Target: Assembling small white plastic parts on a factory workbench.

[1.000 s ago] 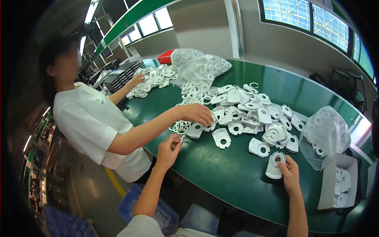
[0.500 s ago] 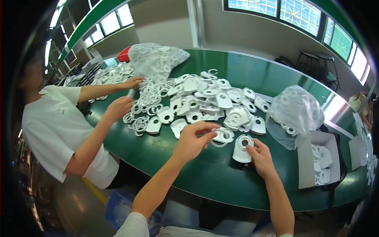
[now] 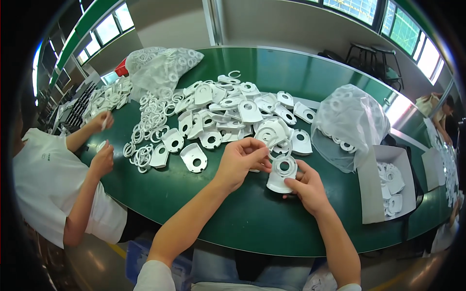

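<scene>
My right hand [image 3: 310, 188] grips a white plastic plate [image 3: 277, 185] with a rounded end and a round hole, held just above the table. A ring-shaped part surrounds that hole. Between thumb and fingers of my left hand [image 3: 241, 164] is a thin white ring [image 3: 290, 149], over the plate's upper end; whether the two touch I cannot tell. Beyond my hands lies a heap of similar white plates [image 3: 249, 111], and left of it a pile of loose white rings [image 3: 146, 119].
A clear bag [image 3: 347, 123] of white parts and an open carton [image 3: 370, 191] holding more stand at right on the green table [image 3: 233, 218]. At far left sits another bag of rings [image 3: 162, 70]. A co-worker [image 3: 58, 179] handles small white parts at left.
My view has shifted, so the table sits differently in it. My left hand has brought the ring over to the plate. The co-worker's hands have drawn back from the ring pile.
</scene>
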A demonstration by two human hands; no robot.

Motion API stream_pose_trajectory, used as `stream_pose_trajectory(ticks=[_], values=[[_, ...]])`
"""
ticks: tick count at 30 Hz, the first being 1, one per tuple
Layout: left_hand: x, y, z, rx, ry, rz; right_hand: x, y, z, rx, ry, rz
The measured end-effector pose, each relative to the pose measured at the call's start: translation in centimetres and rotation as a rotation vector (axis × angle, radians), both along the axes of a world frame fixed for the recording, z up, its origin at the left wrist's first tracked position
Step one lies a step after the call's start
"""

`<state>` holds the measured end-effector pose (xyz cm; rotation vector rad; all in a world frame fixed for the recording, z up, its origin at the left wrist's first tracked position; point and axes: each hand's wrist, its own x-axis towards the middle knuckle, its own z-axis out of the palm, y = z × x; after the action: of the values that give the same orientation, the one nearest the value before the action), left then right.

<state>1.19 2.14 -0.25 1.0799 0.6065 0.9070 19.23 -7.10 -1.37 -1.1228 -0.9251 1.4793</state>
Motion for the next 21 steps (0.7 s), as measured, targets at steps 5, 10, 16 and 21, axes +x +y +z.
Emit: stream_pose_trajectory(ticks=[5, 10, 16, 21], values=[[-0.27, -0.42, 0.05, -0.141, 0.038, -0.08, -0.36, 0.31, -0.06, 0.043, 0.001, -0.024], [-0.01, -0.66, -0.26, 0.005, 0.194, -0.087, -0.34, 0.41, 0.01, 0.054, -0.015, -0.037], [-0.21, -0.51, -0.09, 0.249, 0.328, -0.092, -0.39, 0.24, 0.2, 0.049, -0.043, -0.04], [-0.41, -0.36, -0.33, 0.341, 0.376, -0.101, -0.45, 0.15, 0.05, 0.066, -0.043, -0.033]])
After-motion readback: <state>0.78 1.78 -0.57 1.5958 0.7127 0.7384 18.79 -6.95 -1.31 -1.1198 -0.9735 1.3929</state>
